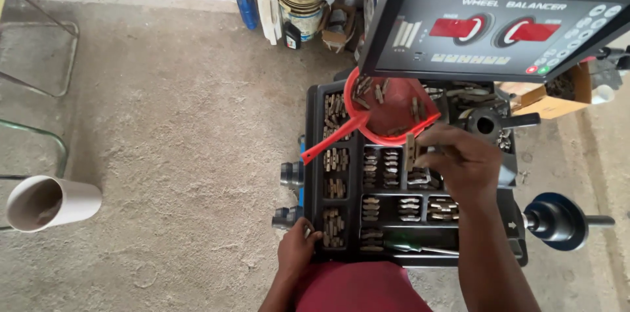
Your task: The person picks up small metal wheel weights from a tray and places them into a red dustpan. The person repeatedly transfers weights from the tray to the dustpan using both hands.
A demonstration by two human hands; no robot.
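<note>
**Hands over the weight tray, one clip weight lifted**

Head view. We look straight down on a black compartmented tray (314, 154) on top of a wheel-balancing machine, its slots filled with small grey-brown clip weights.

- Our right hand (462, 161) is over the tray's right half, near its far edge. Fingers pinched together on one clip weight (411, 151), held upright, just at the near rim of a red plastic scoop (394, 112).
- The scoop sits at the tray's far edge, under the machine's control panel (492, 30). It holds a scatter of loose weights. Its handle runs down-left across the tray's far-left compartments.
- Our left hand (296, 246) rests on the tray's near-left corner, fingers curled over the edge, touching the rim. We cannot tell whether it holds anything.
- A green-handled tool (410, 247) lies in the long slot along the near edge.
- The machine's shaft (564, 221) juts out past the tray's right edge.
- Off to the left, on the concrete floor, lies a white pipe section (52, 202), well apart from the tray.
</note>
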